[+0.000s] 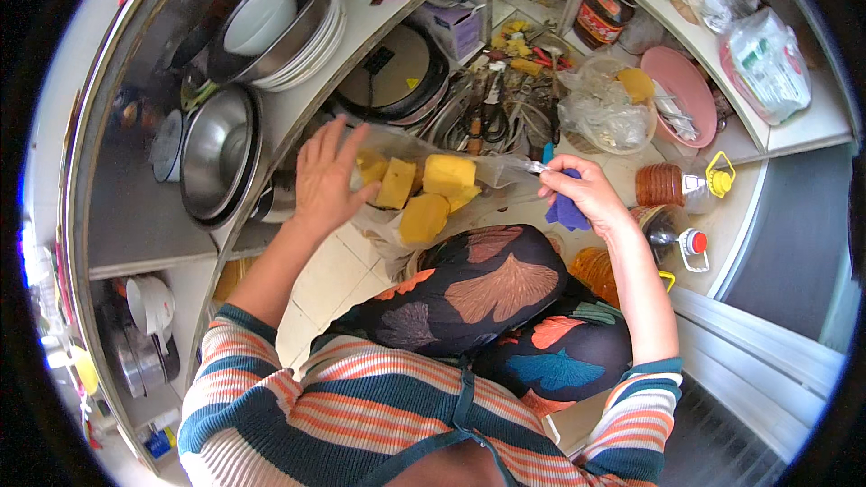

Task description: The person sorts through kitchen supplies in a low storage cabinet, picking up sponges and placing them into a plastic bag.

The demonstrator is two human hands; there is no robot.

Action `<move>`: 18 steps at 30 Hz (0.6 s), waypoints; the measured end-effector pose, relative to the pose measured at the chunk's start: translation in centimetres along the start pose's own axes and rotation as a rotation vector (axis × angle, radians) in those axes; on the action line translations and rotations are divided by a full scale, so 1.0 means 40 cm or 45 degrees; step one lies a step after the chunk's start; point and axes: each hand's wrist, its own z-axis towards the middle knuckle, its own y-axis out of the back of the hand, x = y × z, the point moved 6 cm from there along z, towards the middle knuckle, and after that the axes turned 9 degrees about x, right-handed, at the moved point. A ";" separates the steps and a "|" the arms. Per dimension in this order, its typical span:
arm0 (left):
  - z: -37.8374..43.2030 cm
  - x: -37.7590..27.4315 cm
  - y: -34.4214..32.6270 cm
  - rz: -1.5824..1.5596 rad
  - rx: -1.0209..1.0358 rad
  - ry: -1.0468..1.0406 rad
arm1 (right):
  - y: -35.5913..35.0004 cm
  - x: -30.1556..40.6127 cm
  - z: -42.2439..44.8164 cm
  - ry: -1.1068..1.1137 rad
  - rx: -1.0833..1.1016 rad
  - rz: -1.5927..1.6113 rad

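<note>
A clear plastic bag (500,172) holding several yellow blocks, perhaps sponges (449,174), hangs in front of my knees. My right hand (575,189) pinches the gathered end of the bag between thumb and fingers, and a purple cloth (570,206) is tucked in the same hand. My left hand (331,176) is spread at the bag's left side, palm down, its thumb near the yellow blocks; whether it touches the plastic is hard to tell. Beyond the bag, metal utensils and cords (490,105) lie in a pile on the cabinet floor.
Shelves at the left hold steel bowls (220,152), stacked white plates (311,54) and a round electric pan (392,71). A pink basin (678,96) and a bowl with plastic bags (607,105) stand at the back right. Oil bottles (659,184) stand close to my right forearm.
</note>
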 end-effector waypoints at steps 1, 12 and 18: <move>-0.019 0.036 -0.024 -0.035 0.058 0.143 | -0.001 0.006 -0.003 -0.003 -0.006 -0.004; -0.153 0.195 -0.060 -2.409 -0.121 0.699 | -0.066 0.089 0.049 0.033 0.026 -0.124; -0.190 0.164 0.102 -2.441 -0.264 0.397 | -0.068 0.120 0.048 0.173 -0.026 0.002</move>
